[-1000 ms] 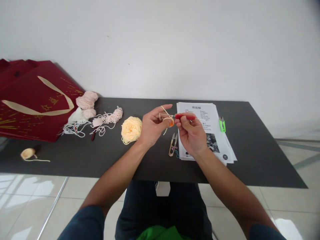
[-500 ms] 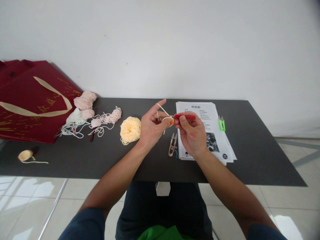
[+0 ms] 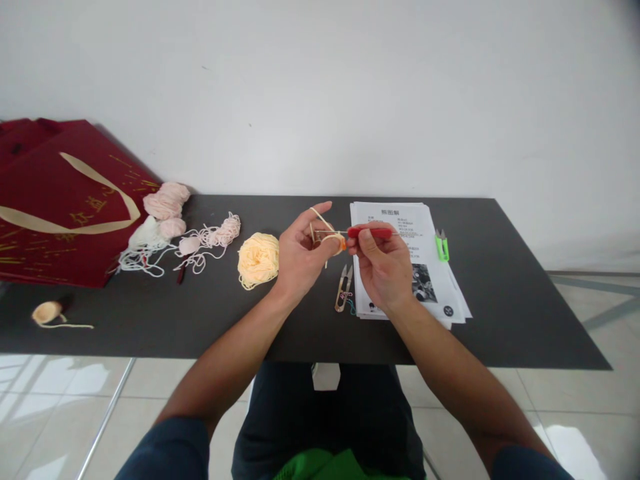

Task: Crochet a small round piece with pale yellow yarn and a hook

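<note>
My right hand [image 3: 383, 263] is closed around the red handle of a crochet hook [image 3: 369, 232], whose thin metal shaft points left. My left hand [image 3: 307, 250] pinches a small piece of cream yarn work [image 3: 339, 241] between thumb and fingers, its index finger raised with a strand of yarn over it. An orange bit, perhaps a stitch marker [image 3: 343, 245], shows at the thumb tip. The hook's shaft reaches across the yarn work; its tip lies by my left fingers. Just left of my left hand sits a ball of cream yarn [image 3: 258, 261].
Printed sheets [image 3: 390, 307] lie under my right hand, with metal thread snips [image 3: 343, 289] and green-handled snips [image 3: 443, 247] beside them. Leftward are pink yarn [image 3: 167, 200], white yarn [image 3: 146, 237], a small cream crocheted piece [image 3: 47, 312] and a dark red bag [image 3: 60, 200] on the dark table [image 3: 200, 327].
The strand from my left index finger to the yarn work hangs slacker and lower than before. Both hands stay nearly in place; the whole view has shifted slightly.
</note>
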`<action>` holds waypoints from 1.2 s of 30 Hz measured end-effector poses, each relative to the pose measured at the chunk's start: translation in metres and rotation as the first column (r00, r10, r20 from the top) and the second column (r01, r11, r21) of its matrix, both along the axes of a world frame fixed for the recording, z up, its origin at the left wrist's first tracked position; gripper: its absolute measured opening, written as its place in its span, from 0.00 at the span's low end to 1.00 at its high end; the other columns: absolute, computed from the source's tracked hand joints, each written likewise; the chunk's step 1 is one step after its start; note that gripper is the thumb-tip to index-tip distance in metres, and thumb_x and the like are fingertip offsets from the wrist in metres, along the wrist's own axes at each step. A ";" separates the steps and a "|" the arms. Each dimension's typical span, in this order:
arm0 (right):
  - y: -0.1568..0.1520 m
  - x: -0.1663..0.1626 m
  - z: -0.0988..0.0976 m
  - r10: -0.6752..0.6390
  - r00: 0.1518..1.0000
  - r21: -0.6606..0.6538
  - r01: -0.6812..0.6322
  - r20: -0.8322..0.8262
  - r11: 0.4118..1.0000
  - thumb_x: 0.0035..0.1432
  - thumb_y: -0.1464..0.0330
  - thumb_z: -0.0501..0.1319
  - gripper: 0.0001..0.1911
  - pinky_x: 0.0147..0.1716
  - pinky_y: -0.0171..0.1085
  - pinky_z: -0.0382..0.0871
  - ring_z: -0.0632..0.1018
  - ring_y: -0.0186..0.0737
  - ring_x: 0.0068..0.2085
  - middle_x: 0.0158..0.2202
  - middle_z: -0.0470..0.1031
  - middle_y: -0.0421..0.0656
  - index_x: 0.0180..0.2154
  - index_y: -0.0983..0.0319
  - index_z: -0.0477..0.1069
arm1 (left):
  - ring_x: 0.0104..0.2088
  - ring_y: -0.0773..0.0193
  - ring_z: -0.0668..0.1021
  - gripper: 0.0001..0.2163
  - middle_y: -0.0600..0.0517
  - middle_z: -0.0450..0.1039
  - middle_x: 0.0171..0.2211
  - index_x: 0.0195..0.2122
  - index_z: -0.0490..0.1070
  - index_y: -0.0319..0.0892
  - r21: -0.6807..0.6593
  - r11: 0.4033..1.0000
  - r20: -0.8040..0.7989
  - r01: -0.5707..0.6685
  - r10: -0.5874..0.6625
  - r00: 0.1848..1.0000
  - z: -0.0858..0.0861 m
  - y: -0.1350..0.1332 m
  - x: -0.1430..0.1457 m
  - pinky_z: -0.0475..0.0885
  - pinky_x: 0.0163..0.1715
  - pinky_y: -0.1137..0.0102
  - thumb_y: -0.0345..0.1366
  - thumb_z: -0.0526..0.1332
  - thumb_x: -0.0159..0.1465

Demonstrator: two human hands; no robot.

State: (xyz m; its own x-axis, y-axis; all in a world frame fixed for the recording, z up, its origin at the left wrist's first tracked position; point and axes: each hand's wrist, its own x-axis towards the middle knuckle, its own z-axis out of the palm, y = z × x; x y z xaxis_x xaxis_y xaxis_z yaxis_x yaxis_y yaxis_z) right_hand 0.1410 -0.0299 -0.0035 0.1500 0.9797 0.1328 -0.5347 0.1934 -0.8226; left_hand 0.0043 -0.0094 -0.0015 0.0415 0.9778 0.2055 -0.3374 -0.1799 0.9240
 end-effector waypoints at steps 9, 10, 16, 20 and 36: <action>0.004 0.008 0.000 -0.043 0.999 0.086 0.041 0.018 0.995 0.54 0.65 0.77 0.11 0.29 0.31 0.74 0.78 0.30 0.30 0.34 0.82 0.36 0.34 0.56 0.77 | 0.28 0.70 0.76 0.24 0.58 0.76 0.29 0.55 0.76 0.46 0.024 0.997 -0.022 -0.068 0.069 0.997 0.001 0.000 0.001 0.72 0.29 0.74 0.29 0.73 0.56; 0.005 0.009 -0.001 -0.052 0.998 0.109 0.049 0.022 0.993 0.53 0.65 0.77 0.11 0.28 0.30 0.73 0.78 0.29 0.30 0.34 0.82 0.36 0.34 0.56 0.77 | 0.28 0.70 0.76 0.24 0.58 0.76 0.29 0.55 0.76 0.46 0.027 0.997 -0.019 -0.069 0.070 0.997 0.001 0.000 0.001 0.72 0.30 0.73 0.29 0.72 0.56; 0.007 0.014 -0.004 -0.138 0.988 0.211 0.121 0.069 0.970 0.54 0.66 0.77 0.10 0.27 0.32 0.70 0.77 0.30 0.29 0.34 0.82 0.37 0.35 0.57 0.77 | 0.28 0.69 0.77 0.24 0.58 0.76 0.28 0.55 0.75 0.45 0.032 0.996 -0.016 -0.089 0.090 0.996 0.002 0.000 0.002 0.74 0.31 0.72 0.29 0.72 0.56; 0.006 0.016 -0.006 -0.187 0.975 0.267 0.149 0.121 0.952 0.57 0.67 0.75 0.09 0.28 0.33 0.71 0.78 0.30 0.29 0.35 0.82 0.38 0.36 0.56 0.77 | 0.28 0.69 0.77 0.24 0.58 0.76 0.29 0.54 0.76 0.45 0.023 0.994 -0.028 -0.107 0.107 0.994 0.003 -0.001 0.001 0.73 0.29 0.73 0.29 0.72 0.55; 0.005 0.017 -0.011 -0.310 0.924 0.331 0.227 0.223 0.916 0.59 0.66 0.74 0.08 0.28 0.33 0.73 0.79 0.30 0.29 0.37 0.82 0.38 0.38 0.56 0.76 | 0.29 0.69 0.77 0.24 0.58 0.77 0.30 0.54 0.75 0.46 0.018 0.987 -0.085 -0.160 0.161 0.983 0.004 -0.003 0.001 0.71 0.29 0.72 0.30 0.72 0.56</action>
State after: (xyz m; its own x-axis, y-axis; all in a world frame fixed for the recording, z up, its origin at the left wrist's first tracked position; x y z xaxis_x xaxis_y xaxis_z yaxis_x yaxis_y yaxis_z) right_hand 0.1585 -0.0250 -0.0146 0.3206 0.8167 0.4799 -0.1981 0.5532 -0.8091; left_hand 0.0057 -0.0121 0.0022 -0.0975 0.9708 0.2192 -0.2226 -0.2360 0.9459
